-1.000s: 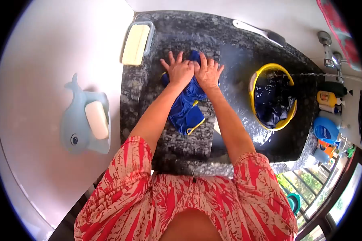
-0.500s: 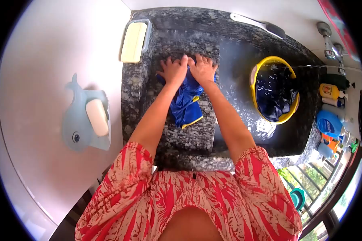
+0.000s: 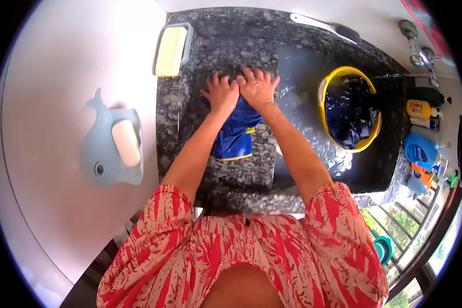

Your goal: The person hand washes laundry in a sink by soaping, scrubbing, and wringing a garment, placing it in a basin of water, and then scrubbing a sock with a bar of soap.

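Note:
A wet blue cloth with yellow edging [image 3: 234, 137], perhaps a garment, lies bunched on the dark stone washboard slab [image 3: 251, 177]. My left hand [image 3: 222, 95] presses down over its far end with fingers spread. Beside it, my right hand [image 3: 258, 89] also lies flat on the cloth, fingers apart and pointing away from me. The two hands nearly touch at the thumbs. Part of the cloth is hidden under my palms and wrists.
Right of the slab, a yellow-rimmed bucket [image 3: 321, 105] holds dark wet fabric in the basin. A white-handled brush [image 3: 313, 22] lies on the back ledge, near taps [image 3: 418, 56]. Bottles [image 3: 421, 150] line the right edge. Soap bars [image 3: 170, 51] and a whale-shaped soap holder [image 3: 100, 143] are at left.
The near end of the cloth has shifted slightly left and lies straighter. My hands stay on its far end, with the right fingers spread a little wider. The view has moved slightly.

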`<action>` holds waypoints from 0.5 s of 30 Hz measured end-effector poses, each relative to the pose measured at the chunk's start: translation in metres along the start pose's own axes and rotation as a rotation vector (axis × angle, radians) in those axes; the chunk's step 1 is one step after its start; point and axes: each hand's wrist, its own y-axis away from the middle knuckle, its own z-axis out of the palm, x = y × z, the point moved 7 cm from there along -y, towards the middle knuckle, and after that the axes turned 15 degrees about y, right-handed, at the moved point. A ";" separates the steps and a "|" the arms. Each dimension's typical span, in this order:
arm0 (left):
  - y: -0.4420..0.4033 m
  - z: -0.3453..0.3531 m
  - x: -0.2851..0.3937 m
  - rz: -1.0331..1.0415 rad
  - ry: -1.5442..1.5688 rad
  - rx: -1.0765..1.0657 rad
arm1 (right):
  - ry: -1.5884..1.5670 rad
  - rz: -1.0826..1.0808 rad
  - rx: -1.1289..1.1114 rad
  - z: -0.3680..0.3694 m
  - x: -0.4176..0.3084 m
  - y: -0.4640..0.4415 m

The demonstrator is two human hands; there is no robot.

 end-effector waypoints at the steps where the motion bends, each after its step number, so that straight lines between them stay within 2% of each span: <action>1: 0.006 -0.002 -0.010 -0.115 0.106 -0.140 | -0.027 0.106 -0.013 -0.005 0.007 0.008; 2: 0.015 -0.004 -0.019 -0.244 0.196 -0.270 | -0.204 0.193 -0.259 -0.001 0.016 0.023; 3: 0.030 -0.032 -0.001 -0.287 0.469 -0.269 | -0.365 0.163 -0.099 -0.006 0.013 0.051; 4: 0.045 -0.060 0.017 -0.336 0.740 -0.262 | -0.371 0.088 0.038 -0.051 -0.005 0.074; 5: 0.065 -0.096 0.045 -0.248 0.733 -0.026 | -0.345 -0.151 0.235 -0.063 -0.016 0.102; 6: 0.097 -0.100 0.042 -0.146 0.772 0.012 | -0.366 -0.311 0.320 -0.083 -0.027 0.123; 7: 0.115 -0.090 0.027 -0.058 0.576 -0.224 | -0.308 -0.258 0.103 -0.062 -0.020 0.138; 8: 0.103 -0.083 0.034 0.105 0.517 -0.157 | -0.342 -0.205 0.031 -0.048 -0.013 0.125; 10: 0.067 -0.034 0.009 -0.045 0.343 -0.246 | -0.128 -0.157 -0.018 -0.001 -0.009 0.079; 12: 0.018 -0.011 0.005 -0.113 0.223 -0.336 | -0.018 -0.053 -0.224 0.015 -0.010 0.028; 14: -0.009 0.001 -0.006 -0.151 0.189 -0.255 | 0.092 -0.061 -0.108 0.009 -0.010 0.001; 15: -0.008 0.002 -0.007 -0.184 0.163 -0.311 | 0.121 0.025 -0.072 0.003 -0.003 -0.001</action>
